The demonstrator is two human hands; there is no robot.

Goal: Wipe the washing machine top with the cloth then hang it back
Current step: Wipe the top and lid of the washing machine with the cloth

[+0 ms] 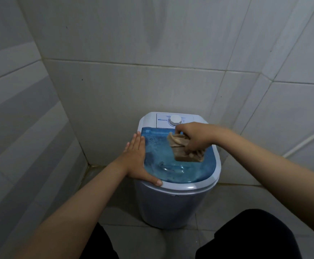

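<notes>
A small white washing machine (178, 200) stands in the tiled corner, its blue see-through lid (178, 171) wet with droplets. The right hand (193, 136) has its grip closed around a bunched beige cloth (184, 148), which spills out below and to the left of the fingers and rests on the far right part of the lid, just in front of the white dial (175, 120). The left hand (138, 157) lies flat and spread wide along the lid's left edge, holding nothing.
</notes>
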